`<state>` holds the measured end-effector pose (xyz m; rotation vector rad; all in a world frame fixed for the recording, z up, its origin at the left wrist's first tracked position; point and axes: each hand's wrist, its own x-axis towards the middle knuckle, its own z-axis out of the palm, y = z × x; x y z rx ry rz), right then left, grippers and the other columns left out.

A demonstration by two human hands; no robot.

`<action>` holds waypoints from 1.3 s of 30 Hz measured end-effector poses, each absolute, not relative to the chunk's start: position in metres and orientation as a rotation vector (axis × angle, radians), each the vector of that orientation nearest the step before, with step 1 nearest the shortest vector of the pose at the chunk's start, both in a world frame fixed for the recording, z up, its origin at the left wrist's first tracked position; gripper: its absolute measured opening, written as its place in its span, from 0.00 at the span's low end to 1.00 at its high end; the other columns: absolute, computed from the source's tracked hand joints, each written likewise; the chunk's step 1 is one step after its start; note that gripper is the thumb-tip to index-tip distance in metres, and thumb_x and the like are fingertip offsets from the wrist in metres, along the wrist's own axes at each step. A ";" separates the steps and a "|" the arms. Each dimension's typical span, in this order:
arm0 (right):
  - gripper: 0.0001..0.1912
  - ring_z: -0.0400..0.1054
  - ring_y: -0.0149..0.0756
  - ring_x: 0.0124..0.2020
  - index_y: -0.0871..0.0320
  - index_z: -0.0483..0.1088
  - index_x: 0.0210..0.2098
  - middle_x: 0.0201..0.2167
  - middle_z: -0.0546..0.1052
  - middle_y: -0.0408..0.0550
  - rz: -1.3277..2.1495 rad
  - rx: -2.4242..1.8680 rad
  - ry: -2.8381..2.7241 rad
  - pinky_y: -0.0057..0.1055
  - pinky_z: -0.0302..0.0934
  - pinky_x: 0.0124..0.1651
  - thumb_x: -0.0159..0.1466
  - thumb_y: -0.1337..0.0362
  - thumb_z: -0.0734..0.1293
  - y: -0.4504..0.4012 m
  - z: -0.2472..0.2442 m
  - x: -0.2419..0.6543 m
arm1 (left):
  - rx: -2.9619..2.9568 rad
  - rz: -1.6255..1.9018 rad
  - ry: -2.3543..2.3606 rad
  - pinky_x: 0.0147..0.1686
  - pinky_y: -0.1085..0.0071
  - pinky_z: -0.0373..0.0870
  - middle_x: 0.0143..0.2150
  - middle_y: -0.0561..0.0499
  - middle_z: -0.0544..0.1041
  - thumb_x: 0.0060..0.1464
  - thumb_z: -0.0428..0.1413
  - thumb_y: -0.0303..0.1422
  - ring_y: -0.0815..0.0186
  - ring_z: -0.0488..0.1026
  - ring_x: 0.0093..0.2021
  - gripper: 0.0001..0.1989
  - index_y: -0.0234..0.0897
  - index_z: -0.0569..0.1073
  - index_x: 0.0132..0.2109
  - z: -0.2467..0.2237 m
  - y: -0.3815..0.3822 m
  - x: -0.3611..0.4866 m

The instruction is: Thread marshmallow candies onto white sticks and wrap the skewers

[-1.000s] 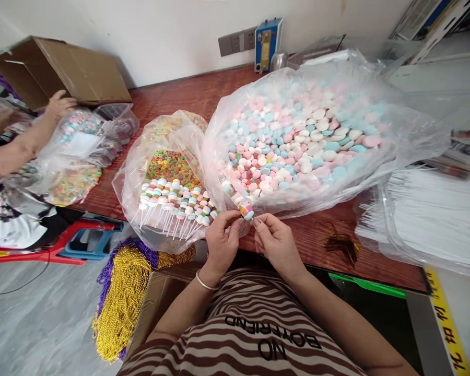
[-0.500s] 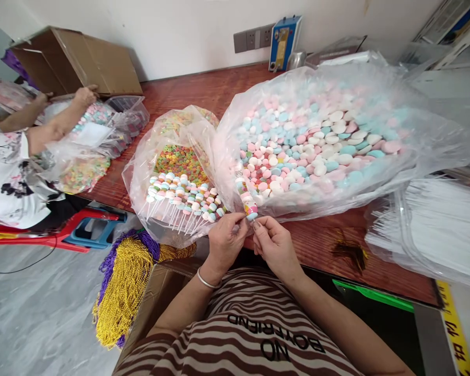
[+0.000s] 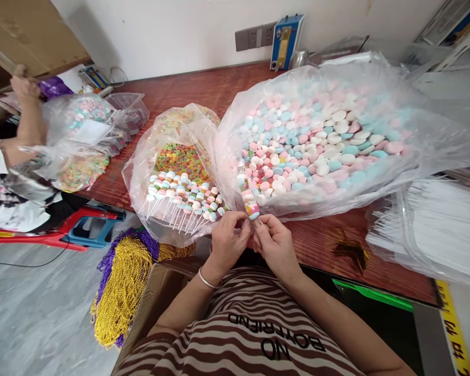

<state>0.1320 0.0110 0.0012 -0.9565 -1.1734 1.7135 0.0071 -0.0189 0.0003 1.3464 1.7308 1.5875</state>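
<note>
Near the table's front edge, my left hand (image 3: pixel 231 235) and my right hand (image 3: pixel 274 240) meet with pinched fingers at the lower end of a candy skewer (image 3: pixel 251 207). The skewer is stacked with pink, white and blue pieces and seems wrapped in clear printed film. Its stick is mostly hidden by my fingers. Whether a small tie sits between the fingertips is too small to tell. To the left, several finished candy skewers (image 3: pixel 184 193) lie on an open bag of colourful candy rings (image 3: pixel 180 159). Behind my hands spreads a large clear bag of pastel candy discs (image 3: pixel 321 141).
Gold twist ties (image 3: pixel 351 250) lie right of my hands, beside a bag of white sticks (image 3: pixel 434 224). A blue device (image 3: pixel 285 42) stands by the wall. Gold bead strings (image 3: pixel 123 292) hang at lower left. At far left a co-worker's hand (image 3: pixel 25 86) holds a cardboard box (image 3: pixel 35 36).
The co-worker's cardboard box has been lifted and moved left, uncovering a purple bag and a second blue device. My hands stay at the skewer's lower end with only slight finger movement.
</note>
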 end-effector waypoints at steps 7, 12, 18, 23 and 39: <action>0.16 0.52 0.26 0.15 0.55 0.68 0.34 0.15 0.61 0.33 1.824 -0.887 -1.388 0.25 0.51 0.19 0.70 0.49 0.63 0.010 0.008 0.140 | 0.426 1.632 0.937 0.44 0.66 0.74 0.46 0.48 0.78 0.56 0.64 0.44 0.65 0.77 0.40 0.20 0.41 0.74 0.52 0.022 -0.002 -0.001; 0.12 0.66 0.32 0.25 0.56 0.70 0.46 0.27 0.73 0.41 1.349 -0.973 -1.636 0.29 0.60 0.29 0.69 0.56 0.65 0.004 0.004 0.139 | 0.182 1.689 0.802 0.39 0.73 0.74 0.28 0.58 0.67 0.61 0.61 0.34 0.74 0.69 0.28 0.08 0.37 0.76 0.45 0.032 0.010 0.000; 0.13 0.59 0.28 0.19 0.55 0.66 0.40 0.22 0.69 0.36 1.601 -0.952 -1.456 0.26 0.54 0.22 0.67 0.53 0.68 0.010 0.009 0.137 | 0.162 1.654 0.714 0.40 0.73 0.75 0.27 0.58 0.64 0.67 0.54 0.33 0.75 0.66 0.26 0.08 0.34 0.76 0.44 0.035 0.006 0.005; 0.16 0.56 0.26 0.17 0.55 0.64 0.36 0.20 0.65 0.34 1.738 -0.939 -1.406 0.25 0.50 0.20 0.63 0.51 0.72 0.016 0.014 0.136 | 0.151 1.598 0.696 0.39 0.73 0.74 0.27 0.57 0.64 0.69 0.51 0.37 0.75 0.65 0.25 0.13 0.34 0.76 0.44 0.035 0.005 0.004; 0.09 0.70 0.36 0.30 0.56 0.71 0.41 0.31 0.78 0.47 1.126 -1.034 -1.963 0.31 0.59 0.34 0.70 0.59 0.62 0.010 0.007 0.148 | 0.173 1.705 0.784 0.45 0.69 0.75 0.34 0.54 0.73 0.58 0.61 0.27 0.71 0.73 0.35 0.09 0.35 0.76 0.46 0.024 0.000 0.003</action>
